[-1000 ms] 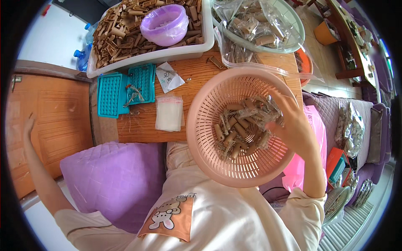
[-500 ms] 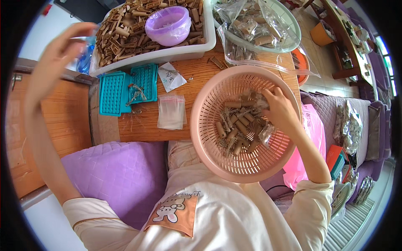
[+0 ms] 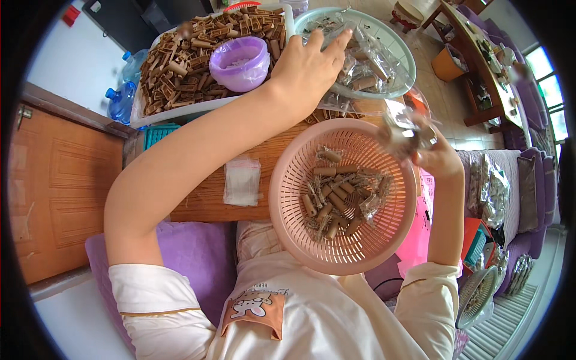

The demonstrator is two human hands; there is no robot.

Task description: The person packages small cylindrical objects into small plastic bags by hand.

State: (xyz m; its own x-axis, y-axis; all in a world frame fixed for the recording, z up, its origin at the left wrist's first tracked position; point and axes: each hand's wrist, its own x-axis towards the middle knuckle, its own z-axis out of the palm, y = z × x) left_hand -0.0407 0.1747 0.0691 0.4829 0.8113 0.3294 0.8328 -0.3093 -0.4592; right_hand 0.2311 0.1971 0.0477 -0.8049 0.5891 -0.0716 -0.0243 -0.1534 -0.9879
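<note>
So the clear packets of brown pieces (image 3: 366,66) are sitting in a pale green basin (image 3: 396,45) up at 12 o'clock, and more bagged ones are lying in the pink basket (image 3: 342,198) at center. The left hand (image 3: 306,66) is reaching across with fingers spread flat, resting on that packet pile. The right hand (image 3: 435,156) at 2 o'clock is pinching a crinkly clear packet (image 3: 405,129) over the basket rim. A white tray of loose brown pieces (image 3: 180,66) with a purple bowl (image 3: 240,63) is sitting at 11 o'clock, and empty clear bags (image 3: 242,180) are lying on the wooden table (image 3: 210,201).
</note>
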